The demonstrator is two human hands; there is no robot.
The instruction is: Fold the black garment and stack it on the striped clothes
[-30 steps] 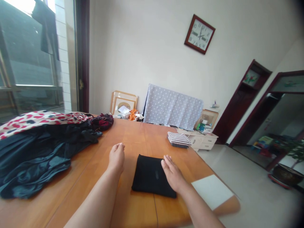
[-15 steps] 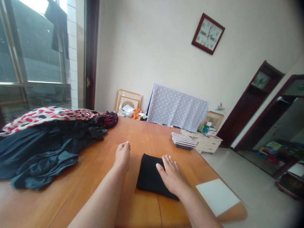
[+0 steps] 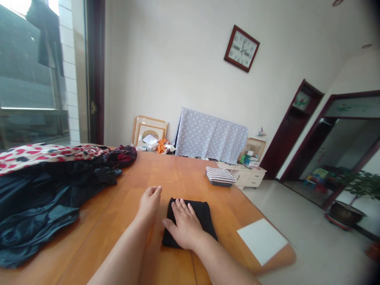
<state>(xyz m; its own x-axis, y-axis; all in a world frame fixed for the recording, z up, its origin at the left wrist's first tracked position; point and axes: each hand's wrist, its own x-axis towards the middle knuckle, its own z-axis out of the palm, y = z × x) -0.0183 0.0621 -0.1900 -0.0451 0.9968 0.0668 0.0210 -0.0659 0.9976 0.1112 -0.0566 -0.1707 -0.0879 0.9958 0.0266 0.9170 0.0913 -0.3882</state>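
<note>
A folded black cloth (image 3: pixel 204 217) lies on the wooden table (image 3: pixel 166 174) in front of me. My right hand (image 3: pixel 181 225) rests flat on top of it, fingers stretched out and slightly spread, covering its left half. My left hand (image 3: pixel 150 202) lies on the bare wood just left of the cloth, fingers loosely curled, holding nothing that I can see. A folded striped cloth (image 3: pixel 219 176) sits farther back near the table's right edge.
A heap of dark and red-spotted clothes (image 3: pixel 53 178) fills the table's left side. A white sheet (image 3: pixel 261 240) lies at the near right corner. Beyond the table stand a dotted-cloth-covered object (image 3: pixel 210 136), picture frames (image 3: pixel 148 130) and a low cabinet (image 3: pixel 252 176).
My right hand has slid leftward across the black cloth, from its right edge onto its left half. The left hand has stayed beside the cloth. The view shifted slightly.
</note>
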